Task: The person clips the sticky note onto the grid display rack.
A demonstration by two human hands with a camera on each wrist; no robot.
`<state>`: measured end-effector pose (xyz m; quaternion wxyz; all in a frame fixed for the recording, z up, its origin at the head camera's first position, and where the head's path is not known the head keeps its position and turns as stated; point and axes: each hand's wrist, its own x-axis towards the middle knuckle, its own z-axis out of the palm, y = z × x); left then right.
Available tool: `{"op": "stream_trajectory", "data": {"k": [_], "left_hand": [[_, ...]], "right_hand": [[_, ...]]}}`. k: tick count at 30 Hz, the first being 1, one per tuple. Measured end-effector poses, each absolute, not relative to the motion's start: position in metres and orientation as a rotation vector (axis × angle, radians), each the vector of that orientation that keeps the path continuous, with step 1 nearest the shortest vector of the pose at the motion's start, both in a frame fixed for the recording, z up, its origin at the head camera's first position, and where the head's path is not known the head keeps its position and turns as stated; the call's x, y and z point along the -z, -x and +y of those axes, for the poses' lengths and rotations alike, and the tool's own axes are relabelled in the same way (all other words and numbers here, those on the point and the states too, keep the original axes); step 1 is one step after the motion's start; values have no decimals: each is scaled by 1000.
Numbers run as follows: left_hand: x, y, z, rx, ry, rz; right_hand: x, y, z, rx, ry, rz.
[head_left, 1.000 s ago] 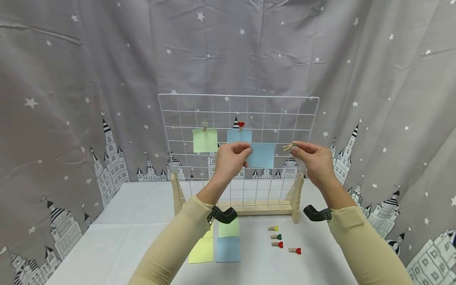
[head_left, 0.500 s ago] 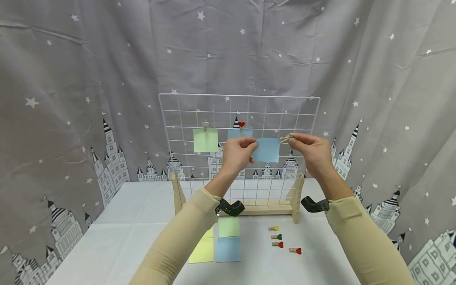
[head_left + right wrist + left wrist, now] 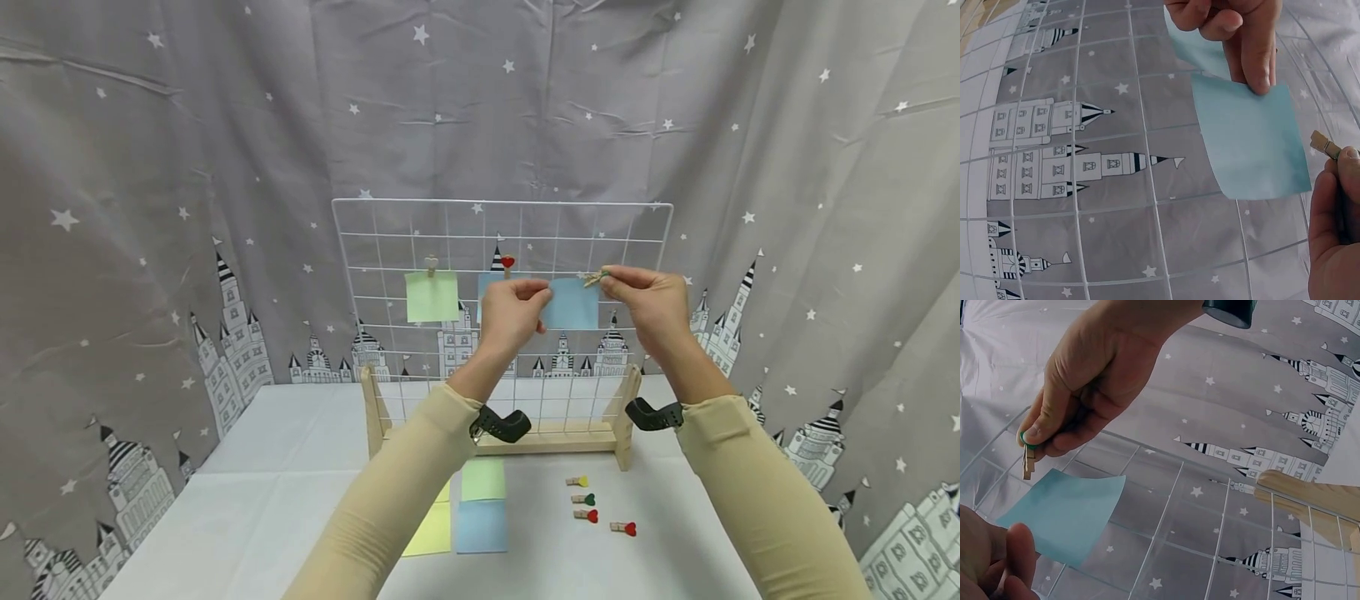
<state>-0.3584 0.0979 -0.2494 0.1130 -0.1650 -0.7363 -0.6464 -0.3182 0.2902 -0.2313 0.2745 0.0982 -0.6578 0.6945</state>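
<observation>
Held blue note (image 3: 573,305) moved up and right, green-tipped clip (image 3: 595,279) up and left; note's now before the grid (image 3: 502,202). Left hand (image 3: 512,315) fingers pinch its left edge; right hand (image 3: 654,302) fingers pinch the clip, just off its upper right corner. One-edge hold could let the note swing; misalignment could make the clip miss the grid. No readable text.

held blue note (image 3: 573,306): higher, further right | clothespin (image 3: 593,279): higher, nearer it

From the head cam, the clipped blue note (image 3: 491,278) is mostly covered by the left hand (image 3: 513,313), the yellow notes (image 3: 435,531) are part-blocked by the left sleeve (image 3: 390,492). Right hand (image 3: 1333,253) gets kinda chopped off by the right wrist view's edge.
</observation>
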Motion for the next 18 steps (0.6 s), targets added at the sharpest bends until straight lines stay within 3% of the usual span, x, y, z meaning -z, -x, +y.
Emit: {"op": "stream_trajectory", "data": {"k": [18], "left_hand": [[247,366,109,1869,405,-2153]], "right_hand": [[218,325,283,-1646,-146,-1946]]}}
